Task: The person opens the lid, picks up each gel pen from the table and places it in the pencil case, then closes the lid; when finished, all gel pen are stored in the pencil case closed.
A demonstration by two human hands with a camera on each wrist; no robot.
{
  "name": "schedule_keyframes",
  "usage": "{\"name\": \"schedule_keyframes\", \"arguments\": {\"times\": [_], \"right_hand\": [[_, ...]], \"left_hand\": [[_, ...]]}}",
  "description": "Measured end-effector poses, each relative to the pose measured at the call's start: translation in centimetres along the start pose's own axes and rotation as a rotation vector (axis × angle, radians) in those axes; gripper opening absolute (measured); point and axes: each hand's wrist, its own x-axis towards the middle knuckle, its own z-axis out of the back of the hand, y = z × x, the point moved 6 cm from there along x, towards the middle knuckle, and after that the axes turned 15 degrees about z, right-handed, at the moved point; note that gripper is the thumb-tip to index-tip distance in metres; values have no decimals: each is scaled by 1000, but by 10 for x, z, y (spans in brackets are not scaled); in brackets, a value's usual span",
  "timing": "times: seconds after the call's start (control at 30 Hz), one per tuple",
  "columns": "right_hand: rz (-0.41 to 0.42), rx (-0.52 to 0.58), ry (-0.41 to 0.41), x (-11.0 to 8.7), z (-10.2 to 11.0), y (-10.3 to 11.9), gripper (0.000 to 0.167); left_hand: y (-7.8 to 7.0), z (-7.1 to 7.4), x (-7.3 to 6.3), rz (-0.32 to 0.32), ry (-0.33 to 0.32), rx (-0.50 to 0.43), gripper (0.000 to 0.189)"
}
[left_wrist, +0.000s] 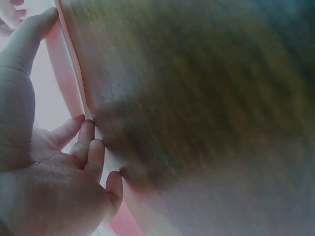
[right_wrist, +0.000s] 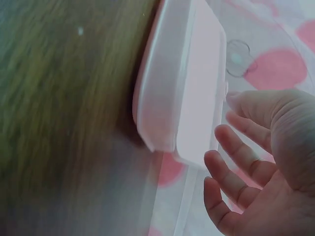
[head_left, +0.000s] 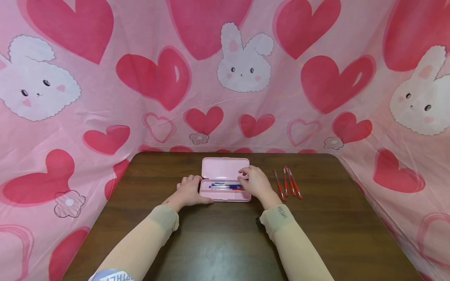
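Note:
A pink pencil case (head_left: pixel 225 196) lies open on the table, its lid (head_left: pixel 225 168) tipped back. Inside are several clear pens with blue caps (head_left: pixel 225 186) and a bit of red at their right end. My left hand (head_left: pixel 190 190) holds the case's left end, thumb along the front edge and fingers by the left side. In the left wrist view the thumb tip meets the pink rim (left_wrist: pixel 66 54). Over the right end is my right hand (head_left: pixel 256 181), fingers spread and loosely bent with nothing between them; its fingertips are near the lid in the right wrist view.
Several red pens (head_left: pixel 288 181) lie side by side on the brown wooden table (head_left: pixel 225 242), right of the case. A pink cloth (head_left: pixel 211 97) with hearts and rabbits hangs behind the table and at both sides.

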Motion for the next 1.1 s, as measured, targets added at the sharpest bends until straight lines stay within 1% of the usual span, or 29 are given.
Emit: {"name": "schedule_keyframes", "arguments": {"times": [0.13, 0.3, 0.53, 0.8, 0.97, 1.1], "right_hand": [[-6, 1, -51, -7, 10, -9, 32], [-35, -3, -119, -16, 20, -23, 34], [-81, 17, -159, -27, 29, -41, 36], [-115, 17, -227, -39, 43, -59, 37], [-123, 10, -245, -45, 50, -66, 37], [-168, 23, -234, -52, 55, -75, 39]], "left_hand": [[0, -1, 0, 1, 2, 1, 108], [1, -1, 1, -1, -1, 0, 107], [2, -3, 3, 4, -1, 1, 108], [2, -3, 3, 6, 8, 1, 109], [2, -3, 3, 8, 12, 2, 110], [1, -2, 3, 7, 10, 5, 110]]}}
